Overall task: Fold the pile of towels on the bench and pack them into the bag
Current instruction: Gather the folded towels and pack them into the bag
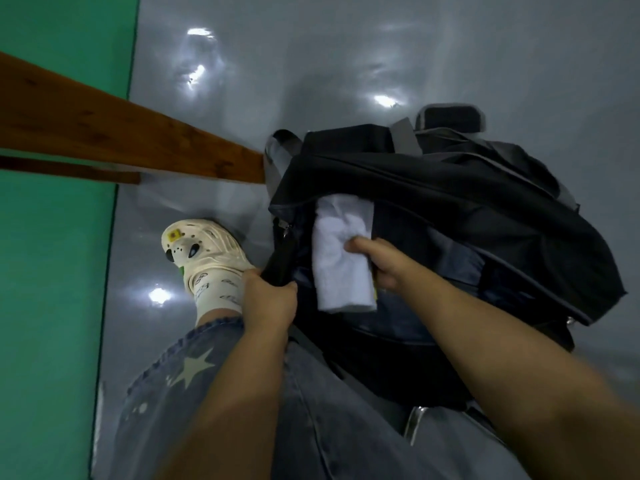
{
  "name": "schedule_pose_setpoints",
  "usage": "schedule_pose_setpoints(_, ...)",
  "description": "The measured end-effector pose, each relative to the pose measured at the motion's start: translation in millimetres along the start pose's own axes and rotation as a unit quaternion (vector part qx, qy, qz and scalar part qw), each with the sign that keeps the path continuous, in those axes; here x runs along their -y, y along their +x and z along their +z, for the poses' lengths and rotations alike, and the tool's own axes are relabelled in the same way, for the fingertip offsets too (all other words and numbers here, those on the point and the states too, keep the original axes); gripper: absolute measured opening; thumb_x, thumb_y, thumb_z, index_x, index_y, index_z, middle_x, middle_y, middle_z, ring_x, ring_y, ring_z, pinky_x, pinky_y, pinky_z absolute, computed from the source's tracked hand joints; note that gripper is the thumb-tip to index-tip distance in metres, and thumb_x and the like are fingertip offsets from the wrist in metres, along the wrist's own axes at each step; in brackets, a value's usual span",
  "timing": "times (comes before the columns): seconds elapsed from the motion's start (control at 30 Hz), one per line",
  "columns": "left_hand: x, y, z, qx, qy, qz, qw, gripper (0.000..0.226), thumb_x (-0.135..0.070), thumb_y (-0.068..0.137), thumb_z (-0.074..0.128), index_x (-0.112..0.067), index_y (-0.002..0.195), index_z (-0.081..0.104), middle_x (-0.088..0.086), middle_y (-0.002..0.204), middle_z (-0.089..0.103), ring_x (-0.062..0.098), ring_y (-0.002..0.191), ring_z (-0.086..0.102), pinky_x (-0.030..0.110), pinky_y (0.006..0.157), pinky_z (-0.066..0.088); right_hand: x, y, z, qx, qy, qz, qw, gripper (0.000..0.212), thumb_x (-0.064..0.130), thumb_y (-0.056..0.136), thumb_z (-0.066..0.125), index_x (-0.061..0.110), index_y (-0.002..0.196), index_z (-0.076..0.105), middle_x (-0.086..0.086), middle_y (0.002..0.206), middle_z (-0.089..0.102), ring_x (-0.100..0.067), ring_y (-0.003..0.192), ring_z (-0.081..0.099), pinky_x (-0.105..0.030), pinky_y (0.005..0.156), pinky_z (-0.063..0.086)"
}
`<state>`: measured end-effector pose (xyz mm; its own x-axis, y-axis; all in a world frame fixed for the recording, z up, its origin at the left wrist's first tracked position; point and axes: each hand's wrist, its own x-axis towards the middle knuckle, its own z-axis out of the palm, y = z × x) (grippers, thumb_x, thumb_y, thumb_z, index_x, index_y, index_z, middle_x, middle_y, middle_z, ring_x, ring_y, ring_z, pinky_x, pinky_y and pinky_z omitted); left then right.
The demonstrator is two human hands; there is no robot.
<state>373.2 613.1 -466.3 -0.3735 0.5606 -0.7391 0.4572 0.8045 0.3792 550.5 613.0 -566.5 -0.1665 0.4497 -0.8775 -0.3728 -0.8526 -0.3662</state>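
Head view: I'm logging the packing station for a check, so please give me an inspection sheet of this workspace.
Surface: wooden bench, the visible part bare; glossy grey floor.
Job's things: folded white towel at the mouth of the open black bag.
Clutter: nothing seen.
Hands: left hand grips the bag's opening edge; right hand holds the towel.
Cables: nothing seen.
Surroundings: green wall; white clog, jeans.
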Motion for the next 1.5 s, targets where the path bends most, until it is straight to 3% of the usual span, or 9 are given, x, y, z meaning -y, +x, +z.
schedule_pose_setpoints(0.2, 5.4, 1.5, -3.9, 0.018, 0.035, 0.007, 0.999, 0.046, -0.007, 0.085, 0.068, -0.007, 0.124, 0.044, 0.013, 0.109, 0.058, 0.031, 0.096, 0.059, 0.037, 0.083, 0.051, -13.7, 10.3, -0.7, -0.043, 0.083, 0.035, 0.995, 0.013, 0.012, 0.089, 0.055, 0.011, 0.079, 0.063, -0.005, 0.073, 0.067, -0.021, 0.077, 0.061, -0.032, 0.073, 0.05)
schedule_pose_setpoints(0.47, 2.5, 5.2, -9.0, 0.042, 0.048, 0.012, 0.998, 0.045, -0.012, 0.084, 0.071, -0.008, 0.12, 0.043, 0.007, 0.103, 0.052, 0.027, 0.096, 0.056, 0.033, 0.083, 0.048, -16.8, 25.7, 8.6, -0.051, 0.249, -0.03, 0.967, 0.01, 0.012, 0.091, 0.053, 0.009, 0.085, 0.061, -0.01, 0.086, 0.063, -0.022, 0.086, 0.06, -0.038, 0.093, 0.047)
schedule_pose_setpoints(0.6, 3.9, 8.7, -10.3, 0.051, -0.017, -0.021, 0.998, 0.053, -0.012, 0.082, 0.074, -0.009, 0.127, 0.045, 0.008, 0.11, 0.057, 0.032, 0.102, 0.061, 0.05, 0.089, 0.053, -10.2, 28.4, 5.5, -0.042, 0.077, 0.038, 0.995, 0.01, 0.02, 0.092, 0.056, 0.013, 0.09, 0.063, -0.007, 0.086, 0.065, -0.021, 0.08, 0.061, -0.033, 0.071, 0.05)
schedule_pose_setpoints(0.73, 3.2, 9.9, -7.4, 0.041, -0.01, -0.002, 0.999, 0.054, -0.013, 0.084, 0.073, -0.004, 0.13, 0.046, 0.007, 0.11, 0.055, 0.032, 0.106, 0.06, 0.043, 0.091, 0.052, -11.0, 16.4, -8.8, -0.128, -0.012, 0.002, 0.992, 0.023, 0.02, 0.084, 0.07, 0.007, 0.102, 0.065, -0.006, 0.085, 0.066, -0.018, 0.07, 0.061, -0.027, 0.056, 0.048)
schedule_pose_setpoints(0.83, -1.8, 5.1, -2.5, 0.038, 0.001, 0.012, 0.999, 0.057, -0.018, 0.083, 0.073, -0.004, 0.131, 0.045, 0.009, 0.119, 0.057, 0.033, 0.109, 0.058, 0.044, 0.093, 0.051, -24.9, -1.7, -18.0, -0.13, -0.05, -0.042, 0.989, 0.038, 0.026, 0.082, 0.074, 0.005, 0.111, 0.06, -0.006, 0.089, 0.064, -0.012, 0.068, 0.061, -0.026, 0.057, 0.048)
schedule_pose_setpoints(0.97, -11.9, -17.4, -3.1, 0.053, -0.002, 0.025, 0.998, 0.059, -0.021, 0.085, 0.07, -0.006, 0.135, 0.043, 0.012, 0.127, 0.056, 0.034, 0.11, 0.058, 0.047, 0.095, 0.05, -36.6, -38.7, -17.9, -0.138, -0.062, -0.036, 0.988, 0.054, 0.031, 0.082, 0.073, 0.014, 0.126, 0.048, -0.008, 0.115, 0.062, -0.022, 0.106, 0.061, -0.03, 0.077, 0.051)
schedule_pose_setpoints(1.17, -36.6, -78.0, -32.7, 0.087, -0.124, 0.04, 0.988, 0.047, -0.029, 0.086, 0.066, -0.009, 0.125, 0.051, 0.016, 0.115, 0.064, 0.035, 0.107, 0.062, 0.045, 0.088, 0.051, -20.4, -116.6, 13.0, -0.11, -0.14, -0.08, 0.981, 0.027, 0.037, 0.087, 0.066, 0.014, 0.097, 0.058, -0.004, 0.087, 0.061, -0.012, 0.081, 0.058, -0.022, 0.062, 0.043)
schedule_pose_setpoints(1.3, -43.1, -149.3, -76.9, 0.1, -0.245, 0.083, 0.961, 0.005, -0.021, 0.097, 0.055, -0.019, 0.101, 0.056, 0.0, 0.097, 0.064, 0.015, 0.093, 0.063, 0.031, 0.085, 0.048, 7.5, -198.4, 65.3, -0.047, -0.177, -0.159, 0.97, 0.02, 0.035, 0.092, 0.059, 0.016, 0.088, 0.059, -0.004, 0.092, 0.065, -0.009, 0.083, 0.062, -0.017, 0.064, 0.047)
schedule_pose_setpoints(1.5, -27.4, -248.0, -160.3, 0.021, -0.345, 0.204, 0.916, 0.008, -0.016, 0.096, 0.054, -0.017, 0.091, 0.059, 0.002, 0.087, 0.068, 0.016, 0.086, 0.065, 0.029, 0.075, 0.053, 23.6, -306.4, 150.6, 0.082, -0.261, -0.262, 0.925, 0.022, 0.039, 0.09, 0.06, 0.018, 0.086, 0.06, -0.003, 0.089, 0.068, -0.011, 0.081, 0.064, -0.026, 0.075, 0.05)
